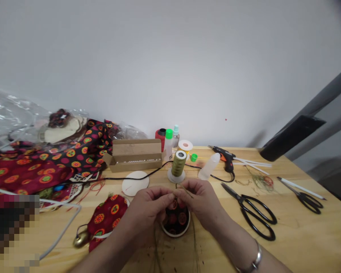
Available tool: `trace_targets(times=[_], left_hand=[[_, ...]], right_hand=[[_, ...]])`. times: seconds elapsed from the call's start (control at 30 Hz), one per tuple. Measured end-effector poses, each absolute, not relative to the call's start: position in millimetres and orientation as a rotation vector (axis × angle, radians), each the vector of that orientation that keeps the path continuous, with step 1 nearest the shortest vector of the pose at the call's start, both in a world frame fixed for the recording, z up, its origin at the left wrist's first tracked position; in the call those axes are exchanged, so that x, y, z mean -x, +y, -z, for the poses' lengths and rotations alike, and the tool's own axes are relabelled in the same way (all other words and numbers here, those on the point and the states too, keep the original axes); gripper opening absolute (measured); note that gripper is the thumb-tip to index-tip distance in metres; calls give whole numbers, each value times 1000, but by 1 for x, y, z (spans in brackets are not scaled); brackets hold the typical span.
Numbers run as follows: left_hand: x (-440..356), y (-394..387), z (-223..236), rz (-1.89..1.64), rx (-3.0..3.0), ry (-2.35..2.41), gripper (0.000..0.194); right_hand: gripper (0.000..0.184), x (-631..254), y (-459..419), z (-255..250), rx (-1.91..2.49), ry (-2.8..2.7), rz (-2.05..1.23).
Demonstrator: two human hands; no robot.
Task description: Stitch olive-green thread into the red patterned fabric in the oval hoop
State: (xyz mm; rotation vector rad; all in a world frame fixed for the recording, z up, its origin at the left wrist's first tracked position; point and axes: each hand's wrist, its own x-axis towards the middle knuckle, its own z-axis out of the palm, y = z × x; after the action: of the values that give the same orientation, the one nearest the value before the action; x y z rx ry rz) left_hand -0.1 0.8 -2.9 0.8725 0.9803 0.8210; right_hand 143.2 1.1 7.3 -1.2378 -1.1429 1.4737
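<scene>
At the front middle of the table, my left hand (pixel 149 204) and my right hand (pixel 201 201) meet with fingertips pinched on a thin olive-green cord (pixel 187 190). Just under them is a round piece covered in dark patterned fabric (pixel 175 219) with a pale rim, its upper part hidden by my fingers. Long green strands hang down on both sides of it. A spool of olive-green thread (pixel 178 166) stands upright right behind my hands. To the left of my left wrist lies a red patterned fabric piece (pixel 106 214) with a brass bell (pixel 81 239).
Large black-handled scissors (pixel 244 203) lie right of my right hand, smaller scissors (pixel 307 199) farther out. Behind are a glue gun (pixel 226 156), a clear bottle (pixel 209 167), an open cardboard box (pixel 136 163) and a white disc (pixel 135 184). Patterned cloth (pixel 45 163) heaps at left.
</scene>
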Motion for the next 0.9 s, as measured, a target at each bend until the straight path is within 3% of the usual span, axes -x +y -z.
trace_targets(times=[0.27,0.9], left_hand=[[0,0,4,-822,-613,869,13],[1,0,4,-810,-773,897,14]], right_hand=[[18,-143,1,-10,1214,-1039,-1539],[21,-144,-3,-7,1053,-909,-1717]])
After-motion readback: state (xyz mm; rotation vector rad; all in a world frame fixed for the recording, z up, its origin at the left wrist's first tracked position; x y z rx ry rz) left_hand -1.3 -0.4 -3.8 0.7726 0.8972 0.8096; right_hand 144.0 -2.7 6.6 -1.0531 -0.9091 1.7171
